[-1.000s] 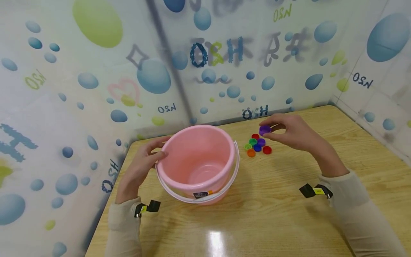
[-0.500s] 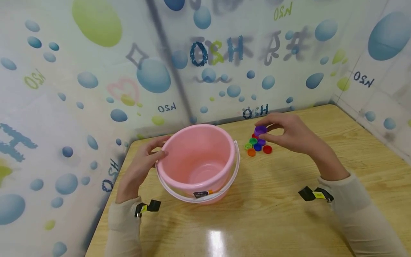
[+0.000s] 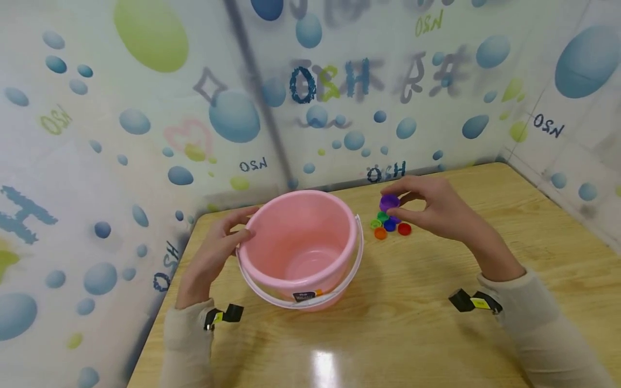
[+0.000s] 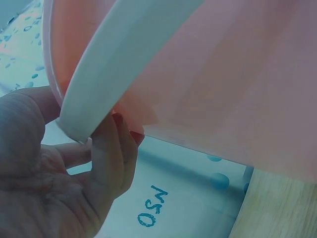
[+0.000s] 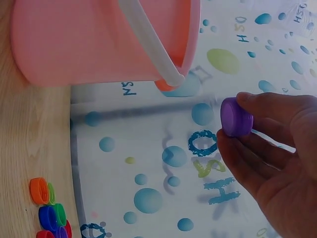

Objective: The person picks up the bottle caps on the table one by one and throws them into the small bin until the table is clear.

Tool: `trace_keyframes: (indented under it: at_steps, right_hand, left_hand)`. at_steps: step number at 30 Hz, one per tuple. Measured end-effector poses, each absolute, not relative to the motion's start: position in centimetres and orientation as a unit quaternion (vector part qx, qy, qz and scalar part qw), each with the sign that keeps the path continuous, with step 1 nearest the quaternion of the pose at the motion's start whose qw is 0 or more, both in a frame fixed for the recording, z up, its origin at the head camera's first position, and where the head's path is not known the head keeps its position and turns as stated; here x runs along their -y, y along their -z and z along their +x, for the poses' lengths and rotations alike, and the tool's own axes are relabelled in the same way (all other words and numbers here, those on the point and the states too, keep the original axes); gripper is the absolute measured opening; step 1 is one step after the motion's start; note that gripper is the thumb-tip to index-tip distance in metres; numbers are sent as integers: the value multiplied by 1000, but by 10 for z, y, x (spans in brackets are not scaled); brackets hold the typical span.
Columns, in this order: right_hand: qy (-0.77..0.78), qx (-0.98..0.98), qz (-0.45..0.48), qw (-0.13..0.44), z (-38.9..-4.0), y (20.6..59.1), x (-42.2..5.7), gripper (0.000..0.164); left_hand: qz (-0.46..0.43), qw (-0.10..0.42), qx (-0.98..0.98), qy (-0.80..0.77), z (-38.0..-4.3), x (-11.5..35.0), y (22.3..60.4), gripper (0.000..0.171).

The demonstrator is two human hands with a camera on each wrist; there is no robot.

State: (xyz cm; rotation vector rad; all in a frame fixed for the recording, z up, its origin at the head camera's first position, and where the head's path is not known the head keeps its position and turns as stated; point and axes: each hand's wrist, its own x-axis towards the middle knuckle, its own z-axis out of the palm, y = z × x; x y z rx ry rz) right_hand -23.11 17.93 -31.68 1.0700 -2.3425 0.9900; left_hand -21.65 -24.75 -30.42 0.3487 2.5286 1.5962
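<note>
A pink bucket (image 3: 303, 237) with a white handle (image 3: 335, 293) hanging at its front stands on the table. My left hand (image 3: 218, 253) grips its left rim, thumb over the edge; in the left wrist view the fingers (image 4: 106, 153) lie against the outer wall beside the handle. My right hand (image 3: 434, 210) pinches a purple bottle cap (image 3: 389, 203) between thumb and fingers, raised above the table right of the bucket. Below it lie several loose caps, among them an orange cap (image 3: 380, 233), a blue cap (image 3: 390, 225) and a red cap (image 3: 405, 229).
The wooden table (image 3: 407, 323) runs back to a patterned wall sheet (image 3: 310, 140) behind the bucket. Another sheeted wall (image 3: 558, 156) bounds the right side. A black wrist camera (image 3: 462, 300) sits on the right sleeve.
My right hand has moved slightly left with the purple cap, toward the bucket and over the loose caps. My left hand and the bucket have stayed in place.
</note>
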Motion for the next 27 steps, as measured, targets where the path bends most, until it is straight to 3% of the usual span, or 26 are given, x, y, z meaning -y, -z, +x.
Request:
trace_keyframes:
  at_steps: [27]
  right_hand:
    - [-357,813,417,193,-232,298,-150,34]
  left_hand:
    - [109,71,-837,-532,-216,247,306,45]
